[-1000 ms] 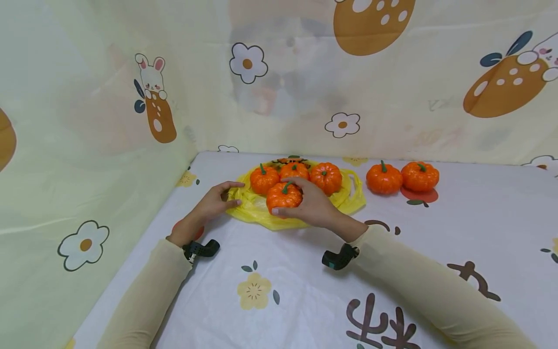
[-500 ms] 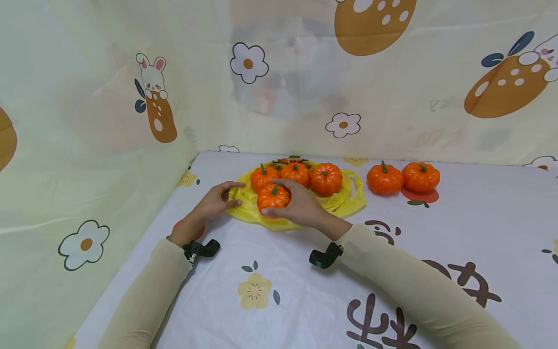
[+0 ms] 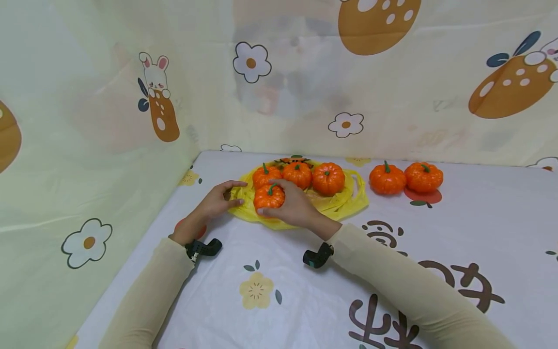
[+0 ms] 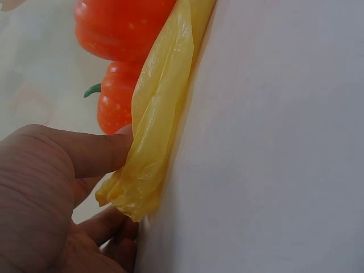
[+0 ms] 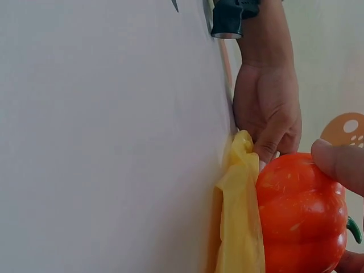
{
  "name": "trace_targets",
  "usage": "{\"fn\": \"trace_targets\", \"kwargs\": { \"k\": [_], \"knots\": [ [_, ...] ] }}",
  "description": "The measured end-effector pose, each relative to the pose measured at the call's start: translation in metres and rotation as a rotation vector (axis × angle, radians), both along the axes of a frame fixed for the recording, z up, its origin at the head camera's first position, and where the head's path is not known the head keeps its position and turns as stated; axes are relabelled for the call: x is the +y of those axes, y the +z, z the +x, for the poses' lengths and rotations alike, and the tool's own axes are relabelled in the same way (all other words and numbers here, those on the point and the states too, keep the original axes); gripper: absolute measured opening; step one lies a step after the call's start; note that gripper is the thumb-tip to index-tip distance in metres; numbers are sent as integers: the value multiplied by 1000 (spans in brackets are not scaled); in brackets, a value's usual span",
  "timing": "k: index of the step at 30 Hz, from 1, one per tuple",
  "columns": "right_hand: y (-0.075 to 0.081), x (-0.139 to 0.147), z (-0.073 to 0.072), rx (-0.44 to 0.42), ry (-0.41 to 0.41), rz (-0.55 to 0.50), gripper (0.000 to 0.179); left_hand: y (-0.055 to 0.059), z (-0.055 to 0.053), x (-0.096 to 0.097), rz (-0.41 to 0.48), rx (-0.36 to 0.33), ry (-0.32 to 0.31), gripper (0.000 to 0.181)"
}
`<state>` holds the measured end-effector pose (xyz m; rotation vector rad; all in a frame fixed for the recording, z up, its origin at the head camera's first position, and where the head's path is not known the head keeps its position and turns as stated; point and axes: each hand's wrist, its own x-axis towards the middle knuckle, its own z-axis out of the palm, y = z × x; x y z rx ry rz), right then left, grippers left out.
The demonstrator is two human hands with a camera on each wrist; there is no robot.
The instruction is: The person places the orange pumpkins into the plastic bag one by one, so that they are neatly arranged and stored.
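1. The table (image 3: 209, 300) carries everything; its far left corner is nearest the work.
2. The yellow bag (image 3: 342, 207) lies spread by the far edge, towards that corner; it looks thin, limp and easily torn, best held by its rim.
3. The left hand (image 3: 214, 199) is at the bag's left side, thumb and fingers apart, touching the rim without a plain pinch.
4. The right hand (image 3: 298, 206) is curled round the front pumpkin (image 3: 268, 196), thumb on its near side.
5. That pumpkin is over the bag's near part; whether it rests there I cannot tell. Three pumpkins (image 3: 298, 175) sit behind it, two pumpkins (image 3: 387, 180) rightward along the far edge. All look light, stiff, slick; grip the ribbed sides.
6. The green stem (image 5: 354, 230) looks slight for lifting.
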<state>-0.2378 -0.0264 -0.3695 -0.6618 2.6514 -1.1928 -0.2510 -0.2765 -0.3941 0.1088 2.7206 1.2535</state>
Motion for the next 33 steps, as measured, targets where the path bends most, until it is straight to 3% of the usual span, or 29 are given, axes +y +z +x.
{"fn": "trace_targets", "kwargs": {
  "k": [16, 33],
  "knots": [
    [-4, -11, 1, 38, -19, -34, 81, 0, 0, 0, 11, -21, 12, 47],
    [-5, -12, 1, 55, -20, 27, 78, -2, -2, -2, 21, -2, -8, 49]
  ]
}}
